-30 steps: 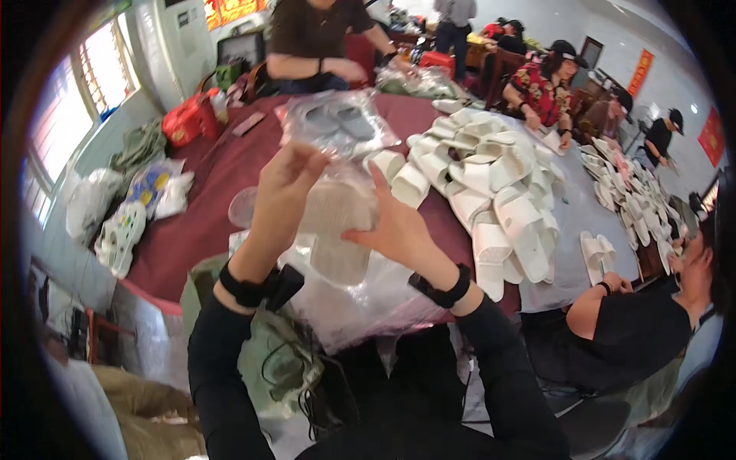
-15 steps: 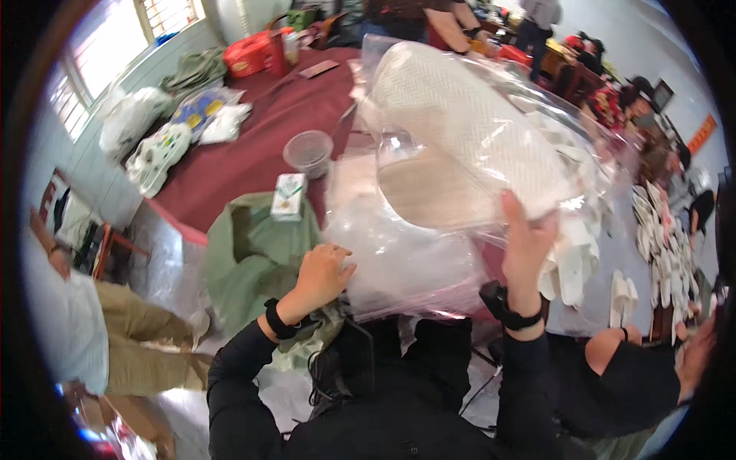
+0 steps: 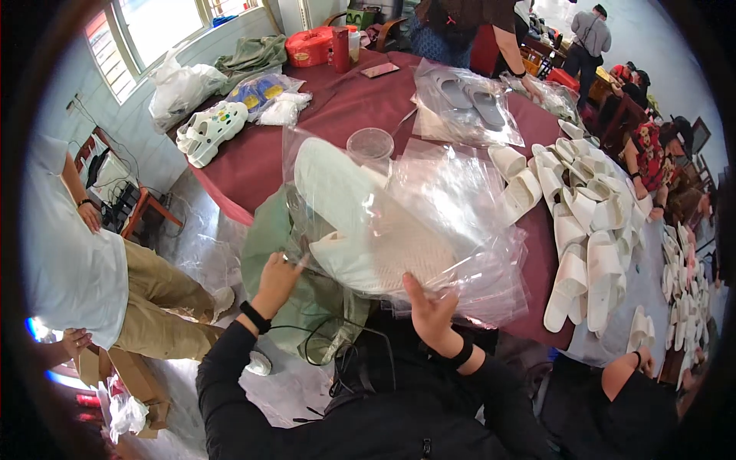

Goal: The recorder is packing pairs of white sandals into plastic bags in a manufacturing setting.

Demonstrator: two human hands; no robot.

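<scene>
While our right hand pinches the bagged white slippers above the desk's near side, slick film could slip free; we cannot tell whether our left hand grips.

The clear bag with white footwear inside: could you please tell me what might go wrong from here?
The bag might slip, since the right hand holds it near its lower edge. It could disturb the loose clear bags, which lie close by, or perhaps knock the round plastic tub near its upper edge.
</scene>
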